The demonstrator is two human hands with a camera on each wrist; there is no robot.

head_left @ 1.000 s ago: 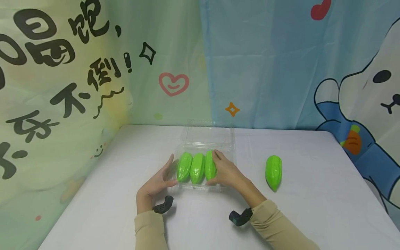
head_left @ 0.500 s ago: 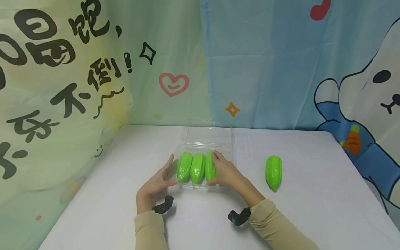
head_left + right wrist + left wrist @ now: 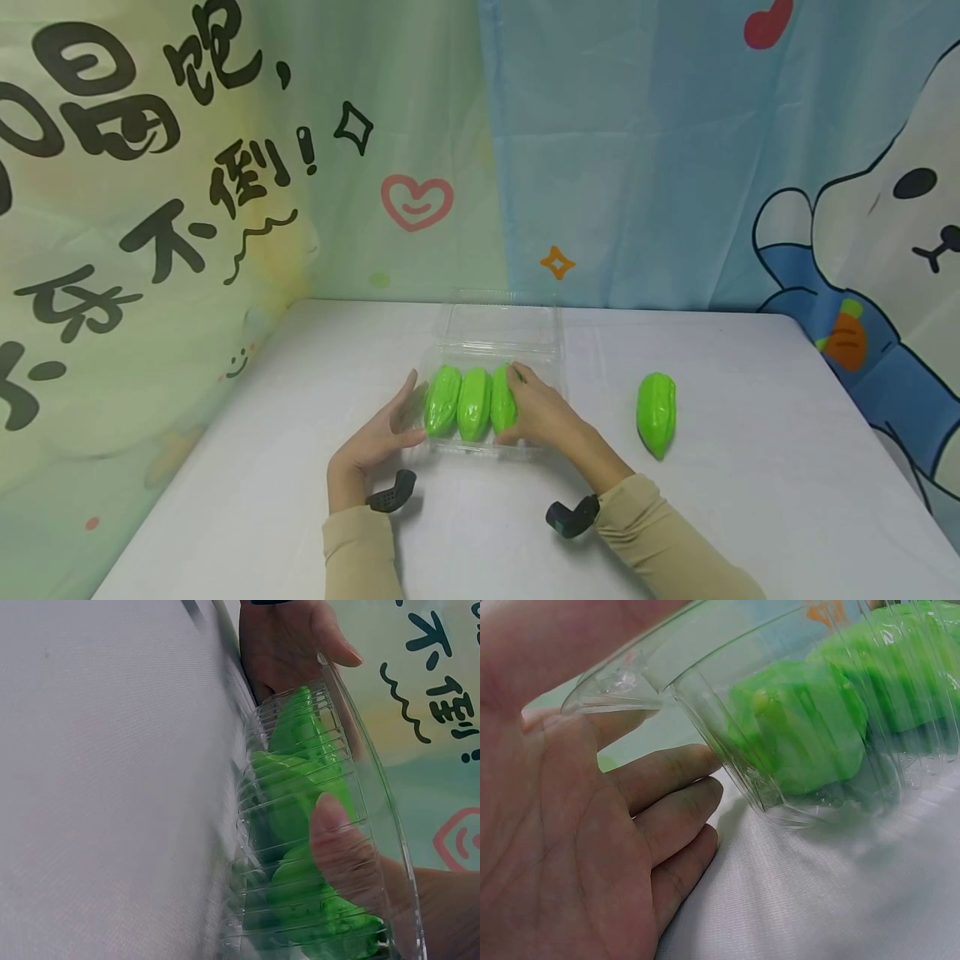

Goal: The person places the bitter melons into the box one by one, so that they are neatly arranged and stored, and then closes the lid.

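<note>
Three glossy green, ridged star fruits stand side by side in a clear plastic box (image 3: 480, 450) in the head view. My right hand (image 3: 547, 417) grips the rightmost star fruit (image 3: 502, 404) inside the box; its thumb (image 3: 341, 840) shows against the green in the right wrist view. The left (image 3: 442, 400) and middle star fruits (image 3: 474, 404) lie next to it. My left hand (image 3: 378, 437) rests against the box's left side with fingers fairly straight. In the left wrist view its fingertips (image 3: 705, 791) touch the outer wall and the thumb passes over the rim.
Another green star fruit (image 3: 657, 415) lies on the white tablecloth (image 3: 735, 500) to the right of the box. The box's clear lid (image 3: 501, 323) is folded back towards the printed curtain (image 3: 637, 150). Black wrist devices (image 3: 573, 517) sit near both cuffs.
My right wrist has shifted very slightly left, with the rightmost star fruit moving a touch left too. My left hand and the box look unmoved.
</note>
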